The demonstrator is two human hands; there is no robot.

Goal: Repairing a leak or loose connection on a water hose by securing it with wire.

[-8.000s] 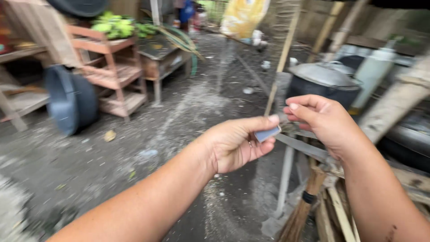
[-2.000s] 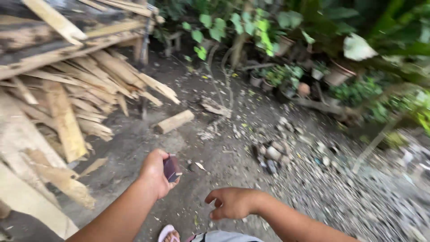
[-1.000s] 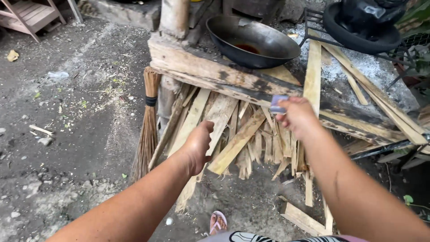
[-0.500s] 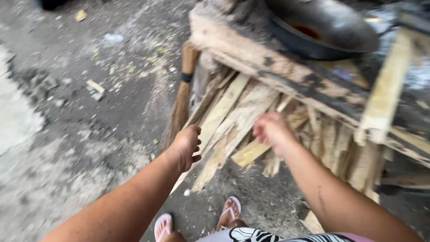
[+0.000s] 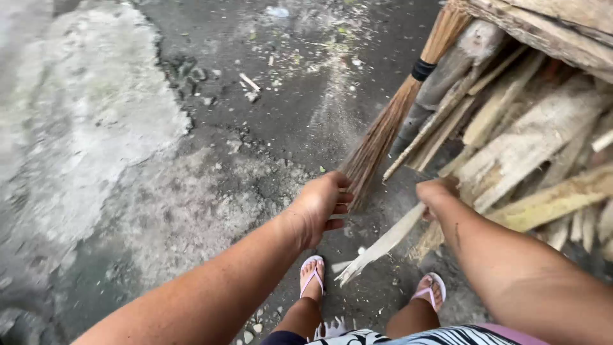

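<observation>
My left hand (image 5: 321, 206) hangs with its fingers curled, the knuckles right against the lower bristle ends of a straw broom (image 5: 383, 134) that leans on the woodpile. Whether it grips any bristles is hidden. My right hand (image 5: 437, 193) reaches into the pile of split firewood (image 5: 536, 147) and closes around the upper end of a long pale wooden slat (image 5: 380, 246), which slants down toward the ground between my feet. Its fingers are hidden behind the wrist.
Dark packed earth with pebbles and wood chips lies ahead, and a pale concrete patch (image 5: 83, 115) is at the left. My feet in pink flip-flops (image 5: 311, 276) stand just below the hands. A rough plank edge (image 5: 549, 25) tops the woodpile.
The view has swung left and down. Both hands dropped lower along the woodpile, the left reaching the broom's bristles and the right taking hold of a slat. The pan is out of view.
</observation>
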